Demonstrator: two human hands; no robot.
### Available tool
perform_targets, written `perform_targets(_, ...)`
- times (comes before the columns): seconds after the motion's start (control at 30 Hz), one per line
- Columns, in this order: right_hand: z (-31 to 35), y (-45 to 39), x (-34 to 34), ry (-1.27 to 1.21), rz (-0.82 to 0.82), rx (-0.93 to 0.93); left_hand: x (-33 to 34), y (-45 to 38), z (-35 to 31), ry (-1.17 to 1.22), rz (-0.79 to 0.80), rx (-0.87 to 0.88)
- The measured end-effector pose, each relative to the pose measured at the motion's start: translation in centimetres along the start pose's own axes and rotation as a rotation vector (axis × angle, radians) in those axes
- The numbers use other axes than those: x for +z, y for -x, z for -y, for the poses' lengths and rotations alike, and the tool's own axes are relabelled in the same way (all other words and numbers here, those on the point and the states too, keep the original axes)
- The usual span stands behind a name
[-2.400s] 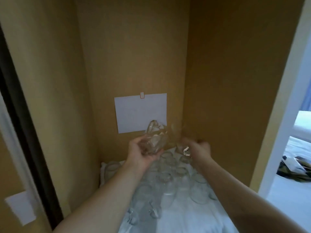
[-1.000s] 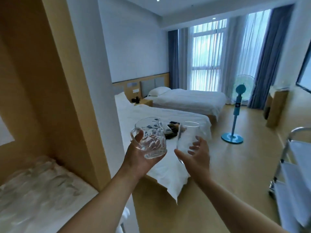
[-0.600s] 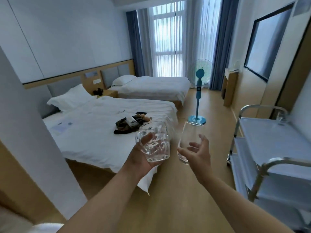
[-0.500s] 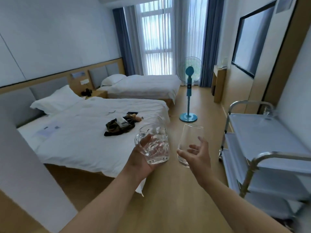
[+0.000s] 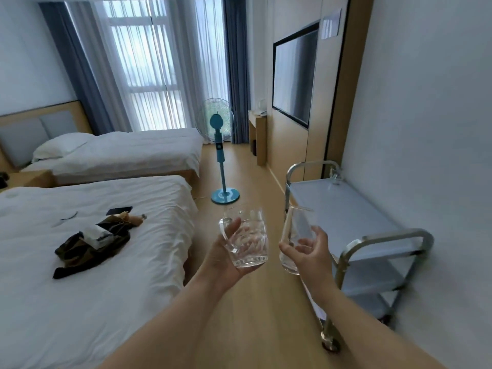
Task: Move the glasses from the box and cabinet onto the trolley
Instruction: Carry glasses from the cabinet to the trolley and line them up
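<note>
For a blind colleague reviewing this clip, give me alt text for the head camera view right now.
Two bare hands each hold an empty glass: the left hand grips a handled mug, the right hand a smooth tumbler. A steel trolley with bare shelves stands to the right, a white bed to the left.

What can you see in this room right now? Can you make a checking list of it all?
Surface: trolley top shelf bare, by the right wall.
Job's things: handled mug and smooth tumbler, both carried in the air.
Clutter: dark cloth and phone on the near bed.
Grippers: left hand grips the mug; right hand holds the tumbler.
Cables: nothing seen.
Surroundings: blue fan, wall screen, curtained window.
</note>
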State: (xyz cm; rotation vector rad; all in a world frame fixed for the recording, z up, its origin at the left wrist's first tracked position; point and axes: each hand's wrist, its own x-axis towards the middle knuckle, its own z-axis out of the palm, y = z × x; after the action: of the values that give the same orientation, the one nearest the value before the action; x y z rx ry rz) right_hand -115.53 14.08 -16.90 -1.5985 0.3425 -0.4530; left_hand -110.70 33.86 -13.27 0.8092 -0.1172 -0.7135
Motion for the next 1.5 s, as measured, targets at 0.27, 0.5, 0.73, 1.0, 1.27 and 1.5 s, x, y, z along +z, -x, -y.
perform_targets(0.27,-0.3,-4.8,3.1,0.028,-0.149,0.033,-2.7,-7.7,-4.9,-0.091,0.117,-0.126)
perform_targets(0.5,-3.2,-7.4,4.5,0.081,-0.24,0.093,-5.7,-12.8,-5.2,-0.138,0.12,-0.222)
perform_targets(0.73,-5.2,-14.1,5.1,0.067,-0.238,0.131,-7.1,-19.4,-6.1,-0.175,0.058,-0.24)
perform_targets(1.0,-7.3,-25.7,6.0,0.011,-0.244,0.16,-7.8,-31.3,-9.2,-0.227,0.05,-0.259)
perform_targets(1.27,-9.4,-36.0,4.4,-0.001,-0.287,0.209,-7.4,-43.5,-9.7,-0.205,-0.035,-0.338)
perform_targets(1.5,-12.2,-42.0,3.1,-0.017,-0.355,0.277,-7.8,-51.5,-9.4,-0.223,0.044,-0.417)
